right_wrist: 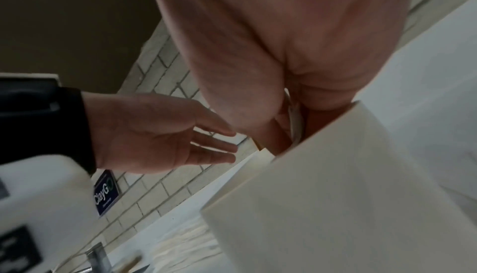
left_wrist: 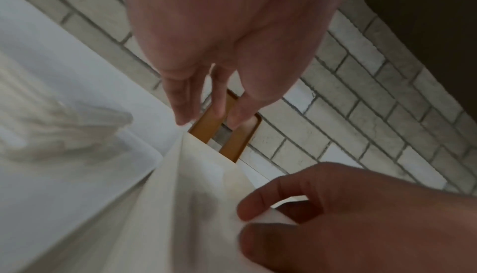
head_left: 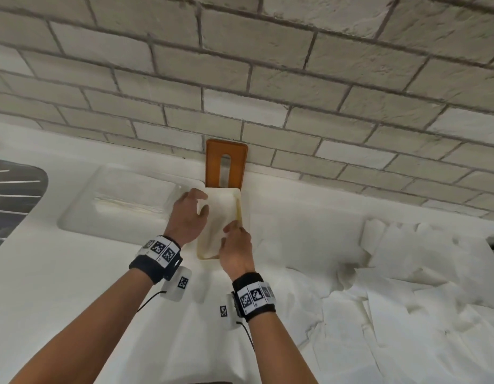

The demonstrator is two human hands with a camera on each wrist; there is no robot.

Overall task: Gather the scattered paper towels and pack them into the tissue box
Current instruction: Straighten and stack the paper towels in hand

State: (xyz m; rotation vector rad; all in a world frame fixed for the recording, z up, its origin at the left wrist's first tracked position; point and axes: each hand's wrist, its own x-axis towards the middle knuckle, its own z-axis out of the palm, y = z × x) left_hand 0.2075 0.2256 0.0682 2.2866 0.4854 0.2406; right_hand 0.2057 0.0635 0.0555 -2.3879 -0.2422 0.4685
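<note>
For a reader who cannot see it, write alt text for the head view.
Two hands work at an open cream tissue box on a white counter: the left hand reaches over its left edge, the right hand is at its near right. Loose paper towels lie scattered to the right.

A shared pantry or washroom counter: white painted brick wall [head_left: 268,65], smooth white countertop [head_left: 60,273], blue "ClayGo" wall sign [right_wrist: 106,192]
</note>
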